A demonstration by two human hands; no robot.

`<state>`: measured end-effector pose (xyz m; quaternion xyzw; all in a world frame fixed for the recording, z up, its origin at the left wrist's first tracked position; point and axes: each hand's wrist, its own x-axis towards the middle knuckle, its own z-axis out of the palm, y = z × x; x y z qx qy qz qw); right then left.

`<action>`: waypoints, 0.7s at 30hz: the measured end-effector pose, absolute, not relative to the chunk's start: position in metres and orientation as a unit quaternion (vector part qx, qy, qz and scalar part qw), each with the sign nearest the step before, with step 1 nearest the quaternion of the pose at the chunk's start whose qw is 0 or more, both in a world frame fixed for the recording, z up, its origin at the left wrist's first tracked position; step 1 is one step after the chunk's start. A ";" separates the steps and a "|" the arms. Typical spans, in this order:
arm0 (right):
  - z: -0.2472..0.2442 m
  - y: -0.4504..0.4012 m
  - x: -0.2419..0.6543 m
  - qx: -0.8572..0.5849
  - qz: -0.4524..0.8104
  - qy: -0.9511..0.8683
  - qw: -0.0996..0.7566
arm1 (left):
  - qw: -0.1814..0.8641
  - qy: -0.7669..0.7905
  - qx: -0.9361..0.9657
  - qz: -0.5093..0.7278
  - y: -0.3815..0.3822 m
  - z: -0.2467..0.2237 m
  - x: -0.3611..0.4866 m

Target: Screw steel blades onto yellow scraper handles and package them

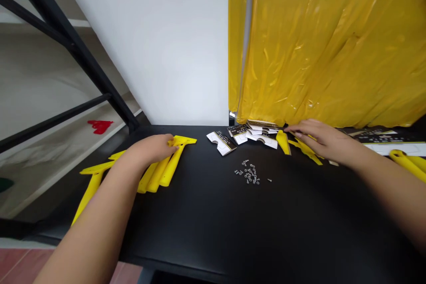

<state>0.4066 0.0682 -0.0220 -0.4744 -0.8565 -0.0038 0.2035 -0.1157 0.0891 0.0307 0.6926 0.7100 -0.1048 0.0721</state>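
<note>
On the left of the black table, several yellow T-shaped plastic handles (171,169) lie side by side. My left hand (155,148) is closed over the head of the rightmost one, its fingertips partly hidden. Towards the back right, my right hand (316,140) reaches over flat yellow plastic pieces (308,150). Its thumb and fingers are pinched together beside a pile of black-and-white printed cards (262,135); what they hold is too small to make out. Small screws and nuts (250,173) are scattered mid-table, with one screw (269,180) lying apart.
Yellow plastic sheeting (333,44) hangs behind the table (206,226), next to a white panel (159,35). A black metal frame (83,60) rises at left, with a red item (100,126) on a shelf beyond. More printed card (396,147) and a yellow piece (411,163) lie far right.
</note>
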 end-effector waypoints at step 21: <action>-0.017 0.065 0.404 -0.725 -0.081 -0.662 0.172 | 0.107 0.689 0.711 0.091 0.063 0.058 -0.097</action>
